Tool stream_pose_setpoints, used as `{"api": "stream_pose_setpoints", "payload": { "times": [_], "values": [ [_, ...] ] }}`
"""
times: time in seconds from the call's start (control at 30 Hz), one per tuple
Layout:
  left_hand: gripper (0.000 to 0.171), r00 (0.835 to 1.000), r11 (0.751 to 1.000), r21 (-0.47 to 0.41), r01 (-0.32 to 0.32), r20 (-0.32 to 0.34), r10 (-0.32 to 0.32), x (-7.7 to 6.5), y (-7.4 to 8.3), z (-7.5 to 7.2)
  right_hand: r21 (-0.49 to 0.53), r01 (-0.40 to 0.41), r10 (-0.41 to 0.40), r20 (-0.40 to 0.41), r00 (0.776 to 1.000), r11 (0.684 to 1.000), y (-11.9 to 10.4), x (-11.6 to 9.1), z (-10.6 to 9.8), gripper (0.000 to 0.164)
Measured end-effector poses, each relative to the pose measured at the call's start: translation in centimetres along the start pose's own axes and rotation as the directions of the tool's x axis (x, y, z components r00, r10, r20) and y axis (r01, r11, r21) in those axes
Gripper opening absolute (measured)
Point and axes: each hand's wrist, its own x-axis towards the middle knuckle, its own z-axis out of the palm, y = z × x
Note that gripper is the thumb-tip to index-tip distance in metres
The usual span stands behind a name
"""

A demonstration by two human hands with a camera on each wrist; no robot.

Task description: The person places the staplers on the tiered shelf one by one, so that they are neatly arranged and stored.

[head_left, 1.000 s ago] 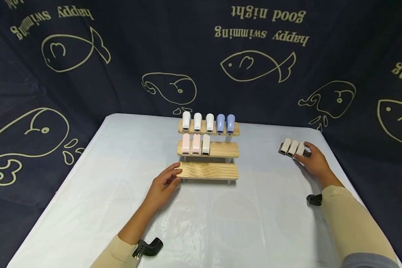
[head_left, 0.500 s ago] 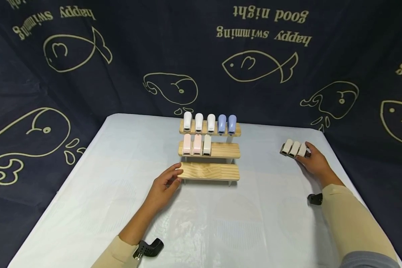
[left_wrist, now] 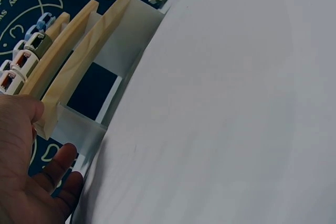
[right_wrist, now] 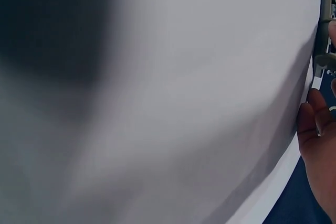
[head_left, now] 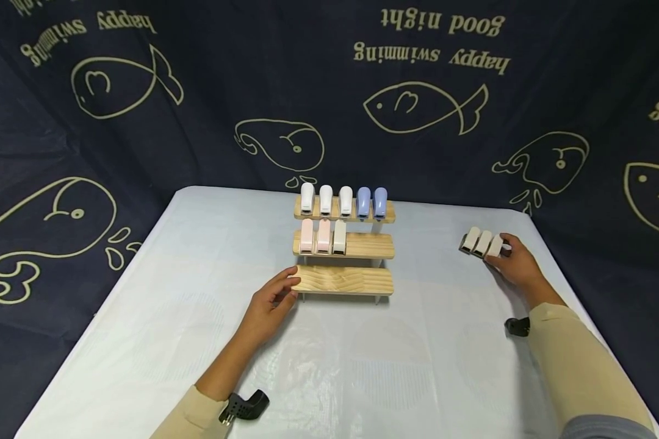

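My left hand is at the left end of a three-step wooden rack, thumb at the front edge of the lowest board and fingers at its end. The left wrist view shows the thumb over the board's corner, other fingers loosely spread below. At the right, three small off-white staplers stand side by side on the table. My right hand pinches the rightmost stapler between thumb and index finger. In the right wrist view only part of that hand shows, at the right border.
On the rack's top board stand three white staplers and two blue staplers. Two pink staplers and an off-white stapler occupy the middle board's left. A white cloth covers the table; behind it hangs a dark fish-print curtain.
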Motion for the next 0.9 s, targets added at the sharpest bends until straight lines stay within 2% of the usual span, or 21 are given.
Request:
{"api": "stream_pose_setpoints", "payload": {
  "times": [0.33,0.67,0.9],
  "values": [
    [0.026,1.000,1.000,0.004,-0.017,-0.006,0.017,0.0,0.0,0.0,-0.010,0.027,-0.027,0.024,0.999,1.000,0.2,-0.1,0.1,0.080],
    [0.026,1.000,1.000,0.007,-0.005,-0.003,0.005,-0.1,0.1,0.0,0.029,-0.003,0.002,0.011,1.000,1.000,0.1,-0.6,0.1,0.081],
    [0.026,1.000,1.000,0.009,-0.002,-0.003,0.003,0.0,0.1,0.0,0.075,0.051,-0.049,-0.028,0.998,0.996,0.0,-1.7,0.1,0.079]
  ]
}}
